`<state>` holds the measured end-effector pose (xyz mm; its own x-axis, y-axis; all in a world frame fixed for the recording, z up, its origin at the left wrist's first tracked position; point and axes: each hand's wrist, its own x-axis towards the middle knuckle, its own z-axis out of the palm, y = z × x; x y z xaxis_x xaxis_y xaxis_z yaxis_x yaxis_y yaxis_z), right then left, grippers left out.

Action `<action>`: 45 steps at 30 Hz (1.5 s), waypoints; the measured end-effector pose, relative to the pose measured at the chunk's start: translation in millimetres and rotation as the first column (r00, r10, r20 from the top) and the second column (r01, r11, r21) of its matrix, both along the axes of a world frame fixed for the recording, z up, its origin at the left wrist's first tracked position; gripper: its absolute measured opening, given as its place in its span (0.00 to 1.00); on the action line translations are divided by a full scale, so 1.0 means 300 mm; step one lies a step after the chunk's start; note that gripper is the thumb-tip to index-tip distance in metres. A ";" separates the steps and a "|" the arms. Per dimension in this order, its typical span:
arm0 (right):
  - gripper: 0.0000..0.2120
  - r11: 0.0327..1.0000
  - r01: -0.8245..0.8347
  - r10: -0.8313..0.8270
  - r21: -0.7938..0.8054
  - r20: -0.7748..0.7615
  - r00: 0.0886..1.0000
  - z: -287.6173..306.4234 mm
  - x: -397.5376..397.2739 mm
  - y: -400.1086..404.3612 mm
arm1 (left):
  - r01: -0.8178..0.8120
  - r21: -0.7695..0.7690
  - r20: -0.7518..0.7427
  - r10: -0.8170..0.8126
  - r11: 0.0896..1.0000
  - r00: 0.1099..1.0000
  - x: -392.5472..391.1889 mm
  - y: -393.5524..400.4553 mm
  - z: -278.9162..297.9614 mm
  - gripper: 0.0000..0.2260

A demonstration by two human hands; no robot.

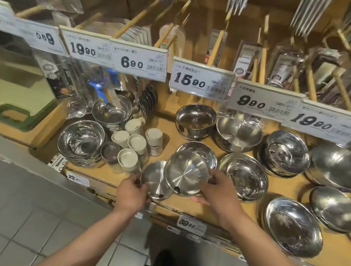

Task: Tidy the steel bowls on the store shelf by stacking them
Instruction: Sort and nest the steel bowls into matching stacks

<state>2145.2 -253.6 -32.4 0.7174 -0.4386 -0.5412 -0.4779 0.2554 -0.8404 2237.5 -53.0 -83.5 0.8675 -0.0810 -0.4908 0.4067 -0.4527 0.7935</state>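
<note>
Standing at the wooden shelf point(192, 132), the person holds two steel bowls at its front edge. Left hand point(132, 191): fingers curled round the rim of the small bowl point(154, 180), which is tilted towards the camera and holds nothing. Right hand point(220, 190): fingers and thumb pinch the right rim of the large bowl point(185, 171), also tilted; its left edge overlaps the small bowl, and it leans against a third bowl point(199, 150) just behind.

Other stock on the shelf:
- Deep bowl point(195, 119), rear centre, upright, only reflections inside.
- Matt bowl point(237, 133) just to its right.
- Wrapped bowl point(245, 176), right of the right hand, in clear film.
- Bowl stack point(285, 154), further right, several nested.
- Wide bowl point(293, 225), front right, near the shelf edge.
- Left stack point(80, 140), nested bowls in film.
- Rear stack point(112, 111), behind it.
- Shakers point(133, 143), a cluster with white lids, between the left stack and the held bowls; contents cannot be made out.

Price tags point(139, 63) hang along the rail above.
</note>
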 end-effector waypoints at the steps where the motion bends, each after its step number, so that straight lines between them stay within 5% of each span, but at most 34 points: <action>1: 0.14 0.999 -0.017 0.017 -0.029 -0.011 1.000 -0.004 0.018 0.015 | -0.006 -0.015 0.009 0.006 1.000 1.000 -0.001 0.006 -0.002 0.09; 6: 0.13 0.961 -0.185 0.174 -0.207 -0.071 0.982 -0.030 0.093 0.082 | -0.065 -0.115 -0.030 0.061 0.991 0.998 0.004 0.042 -0.009 0.10; 14: 0.26 0.965 -0.235 0.214 -0.119 -0.172 0.962 -0.092 0.134 0.133 | -0.196 -0.206 -0.112 0.176 0.959 0.978 0.007 0.066 0.019 0.09; 23: 0.11 0.952 0.137 -0.218 -0.275 -0.289 0.932 -0.144 0.114 0.020 | -0.165 -0.273 -0.127 0.134 0.948 0.983 0.020 0.080 0.012 0.02; 28: 0.19 0.931 0.113 -0.219 -0.348 -0.281 0.934 -0.150 0.146 0.043 | -0.133 -0.274 -0.133 0.100 0.953 0.986 0.008 0.087 0.016 0.02; 45: 0.15 0.931 0.356 -0.360 -0.079 -0.048 0.932 -0.052 0.035 -0.064 | -0.165 -0.249 -0.278 0.093 0.954 0.956 -0.047 0.084 0.083 0.12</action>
<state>2155.8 -272.7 -47.9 0.4730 -0.6973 -0.5386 -0.4159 0.3623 -0.8341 2223.4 -27.8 -58.7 0.7236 -0.1362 -0.6766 0.6560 -0.1690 0.7356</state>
